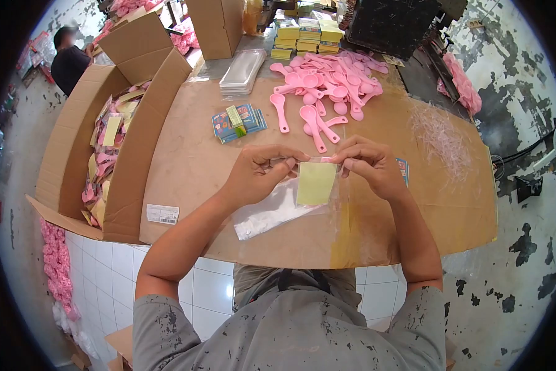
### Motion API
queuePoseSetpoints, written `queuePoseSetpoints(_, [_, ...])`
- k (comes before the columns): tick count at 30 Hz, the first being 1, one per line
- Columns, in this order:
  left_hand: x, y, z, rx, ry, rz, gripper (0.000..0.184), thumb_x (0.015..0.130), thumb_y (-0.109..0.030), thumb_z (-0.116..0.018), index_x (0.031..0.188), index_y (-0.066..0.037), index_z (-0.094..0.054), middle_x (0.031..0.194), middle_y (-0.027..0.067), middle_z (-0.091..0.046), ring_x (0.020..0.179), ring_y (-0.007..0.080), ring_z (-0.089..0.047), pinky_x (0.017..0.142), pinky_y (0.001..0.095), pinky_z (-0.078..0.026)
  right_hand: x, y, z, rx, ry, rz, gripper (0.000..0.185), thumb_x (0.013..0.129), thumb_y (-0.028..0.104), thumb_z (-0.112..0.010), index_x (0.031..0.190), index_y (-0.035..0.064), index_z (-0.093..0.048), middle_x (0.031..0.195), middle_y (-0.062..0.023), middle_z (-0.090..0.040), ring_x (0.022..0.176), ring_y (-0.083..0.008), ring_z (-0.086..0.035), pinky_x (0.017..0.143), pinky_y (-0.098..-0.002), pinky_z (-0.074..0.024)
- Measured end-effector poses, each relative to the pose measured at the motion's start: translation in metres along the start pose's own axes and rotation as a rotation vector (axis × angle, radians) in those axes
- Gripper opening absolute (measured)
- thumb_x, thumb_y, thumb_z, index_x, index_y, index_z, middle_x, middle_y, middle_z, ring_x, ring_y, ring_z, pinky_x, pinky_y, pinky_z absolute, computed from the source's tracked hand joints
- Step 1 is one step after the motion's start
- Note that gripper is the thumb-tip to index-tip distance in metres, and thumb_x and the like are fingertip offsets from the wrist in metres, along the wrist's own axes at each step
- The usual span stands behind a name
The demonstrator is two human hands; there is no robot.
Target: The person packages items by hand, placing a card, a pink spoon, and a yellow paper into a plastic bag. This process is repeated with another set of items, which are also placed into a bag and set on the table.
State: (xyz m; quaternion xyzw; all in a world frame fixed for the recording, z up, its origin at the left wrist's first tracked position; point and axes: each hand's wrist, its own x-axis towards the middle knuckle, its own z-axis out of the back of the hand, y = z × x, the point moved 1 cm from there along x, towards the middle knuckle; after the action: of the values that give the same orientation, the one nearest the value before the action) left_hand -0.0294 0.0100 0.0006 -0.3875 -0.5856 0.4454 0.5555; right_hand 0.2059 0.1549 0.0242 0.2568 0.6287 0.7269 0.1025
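Packet [317, 183], seen in the head view, is hanging upright between the person's hands above the near half of the desk [191, 173], its pale yellow card [315, 190] facing the wearer. The left hand [260, 173] is pinching its upper left corner between thumb and forefinger; the right hand [372, 167] is pinching the opposite corner, the two sets of fingertips standing slightly apart. A pink part is showing at the top edge, though whether the mouth is sealed cannot be told. Clear bags [268, 215] are lying flat on the desk below and behind the packet. At left, an open carton [143, 145] is holding many pieces combining pink and yellow; these are presumably the completed portion. Work is apparently remaining: loose pink spoons [336, 77] are lying heaped at the far side, a few straying nearer the hands, while blue printed cards [244, 122], stacked clear sleeves [243, 71] and yellow-edged stacks [309, 38] are waiting beyond. Clear plastic strips [441, 139] are lying tangled at right. By this evidence, the work is standing partway, with one packet in hand and ample stock unused.
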Motion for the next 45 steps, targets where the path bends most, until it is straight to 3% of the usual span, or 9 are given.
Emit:
queuePoseSetpoints(10, [0.000,-0.003,-0.008,-0.071,-0.078,0.183,0.018,0.098,-0.003,-0.073,0.115,0.003,-0.071,0.108,0.0076,-0.076,0.088,0.0087,-0.072,0.074,0.0247,-0.061,0.001,-0.007,-0.009,0.013,-0.049,-0.049,0.030,0.095,-0.002,-0.071,0.125,-0.0016,-0.066,0.111,-0.0050,-0.068,0.095,-0.0112,-0.066,0.085,-0.0263,-0.0546])
queuePoseSetpoints(19, [0.005,-0.013,-0.009,-0.124,-0.204,-0.027,0.021,0.101,-0.007,-0.070,0.119,0.003,-0.067,0.113,0.0092,-0.073,0.091,0.0111,-0.073,0.074,0.0259,-0.061,0.002,-0.017,-0.015,-0.035,0.012,-0.103,0.034,0.097,0.001,-0.072,0.130,-0.0037,-0.063,0.105,-0.0038,-0.068,0.095,-0.0095,-0.065,0.083,-0.0252,-0.0533])
queuePoseSetpoints(25, [0.005,-0.010,0.013,0.044,0.197,0.340,0.030,0.103,-0.011,-0.067,0.130,0.001,-0.060,0.117,0.0096,-0.071,0.098,0.0134,-0.072,0.076,0.0286,-0.059,0.004,0.011,-0.012,-0.090,-0.108,0.010,0.027,0.098,0.005,-0.072,0.124,-0.0014,-0.068,0.106,-0.0041,-0.073,0.100,-0.0114,-0.067,0.085,-0.0281,-0.0532])
queuePoseSetpoints(27, [0.008,-0.025,0.037,0.012,-0.069,0.226,0.027,0.107,-0.018,-0.062,0.125,0.001,-0.062,0.122,0.0107,-0.069,0.103,0.0162,-0.072,0.079,0.0313,-0.058,0.000,0.014,0.011,-0.270,-0.170,0.027,0.027,0.098,0.009,-0.072,0.123,0.0013,-0.070,0.108,-0.0045,-0.074,0.100,-0.0120,-0.068,0.086,-0.0300,-0.0533])
queuePoseSetpoints(29, [0.018,-0.031,0.050,-0.217,-0.660,-0.249,0.029,0.108,-0.020,-0.059,0.125,0.002,-0.064,0.110,0.0130,-0.072,0.093,0.0170,-0.074,0.078,0.0300,-0.060,-0.008,0.027,0.033,-0.533,-0.194,-0.006,0.029,0.096,0.012,-0.074,0.124,0.0032,-0.070,0.109,-0.0063,-0.074,0.102,-0.0157,-0.069,0.089,-0.0332,-0.0534])
queuePoseSetpoints(32, [0.030,-0.053,0.054,-0.564,-0.849,-0.368,0.032,0.107,-0.022,-0.060,0.124,0.005,-0.064,0.107,0.0113,-0.072,0.093,0.0163,-0.073,0.075,0.0306,-0.059,-0.023,0.029,0.060,-0.845,-0.234,-0.068,0.035,0.092,0.015,-0.077,0.124,0.0035,-0.070,0.111,-0.0093,-0.074,0.106,-0.0214,-0.069,0.092,-0.0363,-0.0525])
queuePoseSetpoints(37, [0.014,-0.010,0.028,0.425,-0.180,0.131,0.026,0.097,-0.028,-0.074,0.114,-0.009,-0.073,0.113,0.0036,-0.071,0.090,0.0173,-0.070,0.074,0.0323,-0.055,-0.052,0.016,0.103,-1.156,-0.258,-0.117,0.036,0.086,0.014,-0.080,0.119,0.0022,-0.072,0.109,-0.0112,-0.072,0.113,-0.0265,-0.066,0.097,-0.0372,-0.0496])
queuePoseSetpoints(40, [0.002,-0.005,-0.002,0.837,0.108,-0.015,0.029,0.089,-0.028,-0.082,0.111,-0.011,-0.075,0.099,0.0036,-0.067,0.082,0.0191,-0.068,0.072,0.0321,-0.053,-0.060,0.012,0.113,-1.028,-0.174,-0.272,0.030,0.084,0.012,-0.081,0.111,0.0015,-0.074,0.107,-0.0099,-0.071,0.108,-0.0238,-0.065,0.094,-0.0362,-0.0485])
queuePoseSetpoints(45, [-0.003,0.018,-0.004,0.799,0.207,-0.041,0.035,0.084,-0.026,-0.086,0.111,-0.009,-0.074,0.094,0.0065,-0.061,0.081,0.0209,-0.064,0.073,0.0335,-0.053,-0.060,0.005,0.123,-0.885,-0.207,-0.332,0.020,0.083,0.009,-0.081,0.100,0.0017,-0.073,0.098,-0.0063,-0.070,0.095,-0.0187,-0.062,0.086,-0.0346,-0.0459])
